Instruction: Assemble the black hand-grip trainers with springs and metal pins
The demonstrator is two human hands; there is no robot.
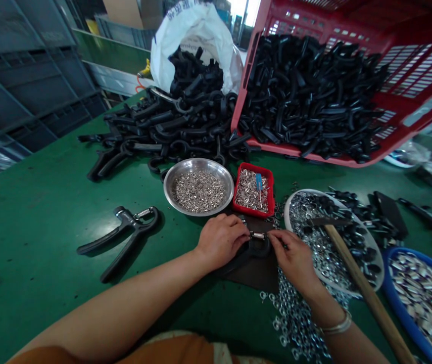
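Note:
A black hand grip exerciser (256, 251) lies on a dark pad (255, 277) in front of me, its small coil spring (258, 235) showing between my hands. My left hand (221, 241) is closed around the exerciser's left side, fingertips at the spring's left end; the palm hides part of a handle. Thumb and fingers of my right hand (294, 257) pinch at the spring's right end. Whether a small pin is in that pinch I cannot tell. Farther left rests another hand grip exerciser (127, 237) with its spring fitted, handles spread in a V.
A steel bowl (168, 194) and a red tray (271, 202) hold small metal pins. Right of me are a white bowl (288, 212) of metal parts, a hammer (367, 288), loose rings (295, 318) and a blue basin (390, 288). Behind are piled black handles (170, 126) and a red crate (238, 111).

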